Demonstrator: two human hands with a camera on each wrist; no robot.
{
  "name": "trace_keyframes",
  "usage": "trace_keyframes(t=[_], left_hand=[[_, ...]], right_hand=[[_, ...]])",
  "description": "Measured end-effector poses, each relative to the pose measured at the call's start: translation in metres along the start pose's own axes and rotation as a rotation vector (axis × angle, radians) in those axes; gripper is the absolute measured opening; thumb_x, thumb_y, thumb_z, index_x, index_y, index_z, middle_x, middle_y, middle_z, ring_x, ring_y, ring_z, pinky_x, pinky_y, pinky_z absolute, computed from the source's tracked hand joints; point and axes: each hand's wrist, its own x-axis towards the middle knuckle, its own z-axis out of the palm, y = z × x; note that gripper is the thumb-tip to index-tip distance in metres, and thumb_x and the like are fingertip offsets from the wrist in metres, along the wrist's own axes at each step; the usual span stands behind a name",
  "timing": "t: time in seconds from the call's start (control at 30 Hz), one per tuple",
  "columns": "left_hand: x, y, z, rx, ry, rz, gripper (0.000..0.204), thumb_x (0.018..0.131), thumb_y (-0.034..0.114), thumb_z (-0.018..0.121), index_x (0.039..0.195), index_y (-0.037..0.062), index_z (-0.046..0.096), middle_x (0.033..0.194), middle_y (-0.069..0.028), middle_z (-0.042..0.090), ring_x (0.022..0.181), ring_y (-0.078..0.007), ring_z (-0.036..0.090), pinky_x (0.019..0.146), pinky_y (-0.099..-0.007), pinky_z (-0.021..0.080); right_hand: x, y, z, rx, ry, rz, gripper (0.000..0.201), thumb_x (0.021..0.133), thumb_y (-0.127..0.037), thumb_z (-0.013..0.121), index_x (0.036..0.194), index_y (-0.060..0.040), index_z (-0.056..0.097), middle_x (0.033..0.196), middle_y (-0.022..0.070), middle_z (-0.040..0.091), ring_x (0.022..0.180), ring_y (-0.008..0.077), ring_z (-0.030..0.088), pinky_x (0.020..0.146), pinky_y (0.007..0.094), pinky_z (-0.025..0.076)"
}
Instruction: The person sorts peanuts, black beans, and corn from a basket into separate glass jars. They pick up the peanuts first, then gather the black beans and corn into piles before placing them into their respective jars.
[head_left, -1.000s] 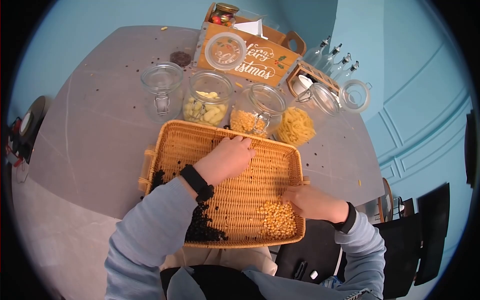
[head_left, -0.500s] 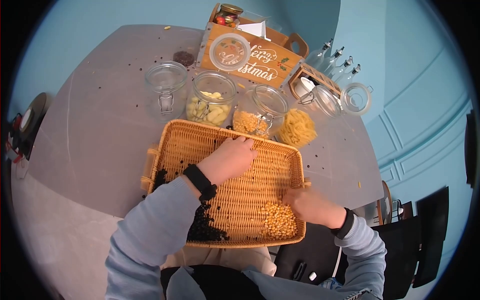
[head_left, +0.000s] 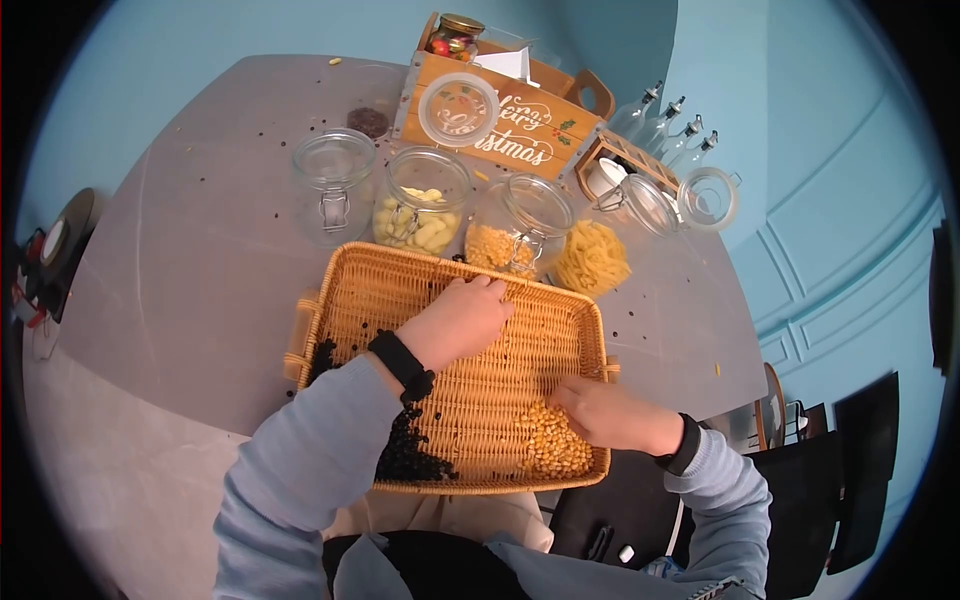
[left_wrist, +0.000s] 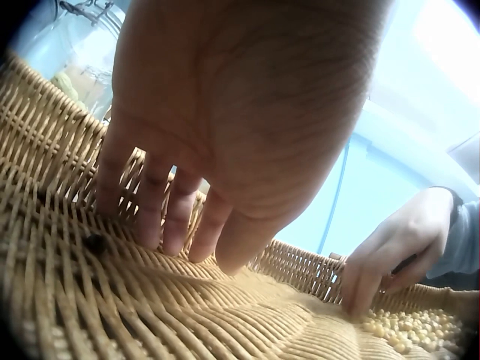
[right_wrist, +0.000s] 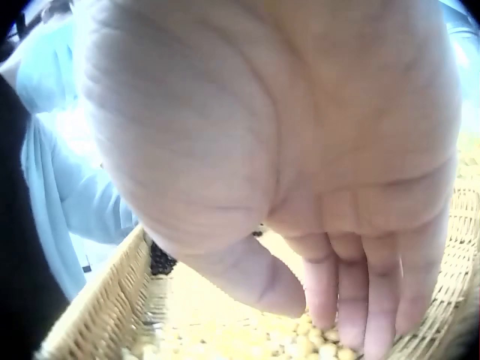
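Note:
A rectangular wicker basket (head_left: 480,375) rests at the table's near edge, tilted toward the person. My left hand (head_left: 462,315) reaches in near the far wall; in the left wrist view its fingertips (left_wrist: 174,241) come down at the woven floor, beside a single black bean (left_wrist: 95,243). Yellow corn kernels (head_left: 556,452) are heaped in the near right corner. At that heap's edge is my right hand (head_left: 612,415), its fingers (right_wrist: 352,300) extended downward with the tips right at the kernels. Black beans (head_left: 412,460) lie piled in the near left part, partly hidden behind my left forearm.
Behind the basket stand an open glass jar (head_left: 333,190), a jar of pale pieces (head_left: 420,215), a jar of corn (head_left: 518,225) and a jar of pasta (head_left: 592,255). A wooden crate (head_left: 500,120) and glass bottles (head_left: 660,125) are farther back. Scattered beans dot the table (head_left: 200,270).
My right hand has shifted slightly left over the corn, away from the right wall. My left hand stays in place in the basket. The view has tilted a little.

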Motion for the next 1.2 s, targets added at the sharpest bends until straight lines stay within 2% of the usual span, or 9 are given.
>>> trace_keyframes(t=[0.1,0.3,0.47,0.6,0.8,0.87,1.0,1.07,1.2], left_hand=[[0.000,0.000,0.001,0.001,0.008,0.004,0.029,0.075,0.019,0.064,0.100,0.0047,0.058,0.099,-0.0078,0.053,0.100,-0.0249,0.049,0.083,-0.0369,0.043],[0.001,0.000,0.002,0.003,0.008,0.002,0.029,0.075,0.019,0.065,0.099,0.0046,0.058,0.099,-0.0081,0.053,0.099,-0.0251,0.050,0.082,-0.0372,0.043],[0.000,0.001,0.001,0.000,0.016,0.000,0.029,0.075,0.019,0.065,0.099,0.0044,0.058,0.099,-0.0086,0.053,0.100,-0.0255,0.050,0.082,-0.0376,0.044],[0.000,0.001,0.000,0.000,0.012,0.001,0.029,0.075,0.019,0.064,0.099,0.0043,0.058,0.100,-0.0090,0.053,0.100,-0.0258,0.050,0.082,-0.0379,0.044],[0.001,0.000,0.001,0.002,0.000,-0.001,0.030,0.075,0.019,0.064,0.100,0.0046,0.058,0.100,-0.0088,0.053,0.100,-0.0254,0.050,0.083,-0.0378,0.044],[0.001,0.000,0.001,0.003,-0.001,-0.002,0.029,0.075,0.019,0.064,0.100,0.0046,0.058,0.100,-0.0087,0.053,0.100,-0.0253,0.050,0.083,-0.0377,0.044],[0.001,0.001,0.001,-0.006,0.004,-0.001,0.029,0.075,0.019,0.064,0.099,0.0046,0.058,0.100,-0.0086,0.053,0.100,-0.0251,0.050,0.082,-0.0372,0.044],[0.001,0.000,0.000,-0.010,0.001,-0.008,0.029,0.075,0.019,0.064,0.099,0.0046,0.058,0.100,-0.0086,0.053,0.100,-0.0250,0.050,0.082,-0.0370,0.044],[0.002,0.000,0.002,-0.006,-0.003,-0.011,0.029,0.075,0.019,0.064,0.099,0.0047,0.058,0.100,-0.0085,0.053,0.099,-0.0250,0.050,0.082,-0.0368,0.043]], right_hand=[[-0.004,-0.008,-0.008,0.151,-0.212,0.044,0.023,0.077,-0.003,0.051,0.100,0.0020,0.050,0.092,0.0143,0.050,0.088,0.0317,0.054,0.072,0.0385,0.045],[0.006,-0.019,-0.009,0.119,-0.067,-0.134,0.024,0.079,-0.003,0.050,0.103,0.0013,0.048,0.097,0.0146,0.048,0.091,0.0316,0.052,0.075,0.0384,0.045],[0.018,-0.032,0.004,0.084,0.019,-0.463,0.034,0.071,-0.005,0.053,0.103,0.0053,0.048,0.097,0.0143,0.047,0.090,0.0294,0.051,0.076,0.0357,0.045],[0.017,-0.035,0.013,0.031,-0.033,-0.483,0.036,0.067,-0.006,0.056,0.100,0.0061,0.050,0.096,0.0133,0.048,0.089,0.0282,0.051,0.076,0.0345,0.044],[0.014,-0.025,-0.002,-0.101,-0.066,-0.309,0.033,0.070,-0.008,0.055,0.100,0.0033,0.051,0.088,0.0123,0.048,0.086,0.0282,0.051,0.077,0.0356,0.044],[0.016,-0.024,-0.003,-0.048,0.056,-0.257,0.028,0.072,-0.006,0.054,0.099,0.0023,0.051,0.088,0.0129,0.048,0.085,0.0288,0.051,0.075,0.0365,0.044],[0.017,-0.022,0.005,0.000,0.049,-0.298,0.032,0.067,-0.004,0.055,0.097,0.0053,0.051,0.089,0.0136,0.048,0.085,0.0283,0.051,0.073,0.0353,0.045],[0.015,-0.022,0.006,0.015,-0.107,-0.259,0.030,0.068,-0.003,0.054,0.097,0.0043,0.050,0.089,0.0136,0.047,0.085,0.0289,0.051,0.073,0.0358,0.044],[0.013,-0.018,0.004,0.105,-0.017,-0.223,0.026,0.070,-0.004,0.053,0.094,0.0028,0.050,0.089,0.0134,0.047,0.085,0.0298,0.051,0.073,0.0360,0.044]])
